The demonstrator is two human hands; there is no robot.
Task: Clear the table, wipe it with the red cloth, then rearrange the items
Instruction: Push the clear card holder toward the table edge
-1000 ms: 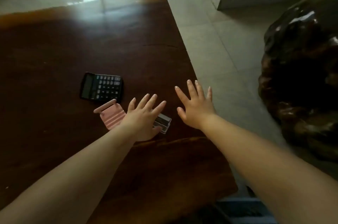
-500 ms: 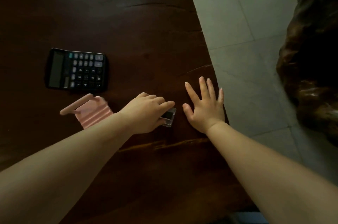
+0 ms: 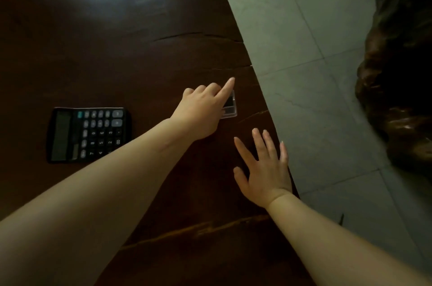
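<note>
A small clear plastic box (image 3: 231, 108) with a dark inside lies on the dark wooden table (image 3: 140, 52), close to its right edge. My left hand (image 3: 203, 110) covers the box's near-left part; the index finger stretches over it, the thumb presses its side and the other fingers are curled. My right hand (image 3: 264, 168) rests flat on the table, fingers spread, just this side of the box at the edge. A black calculator (image 3: 87, 133) lies face up to the left. No red cloth is in view.
The table's right edge runs diagonally beside pale floor tiles (image 3: 292, 28). A large dark glossy carved wooden piece (image 3: 402, 75) stands on the floor at the right. Cracks cross the tabletop near the box.
My left hand has closed on the clear box and carried it farther away, toward the right edge. The pink item is now out of sight behind my left forearm. My right hand has stayed flat.
</note>
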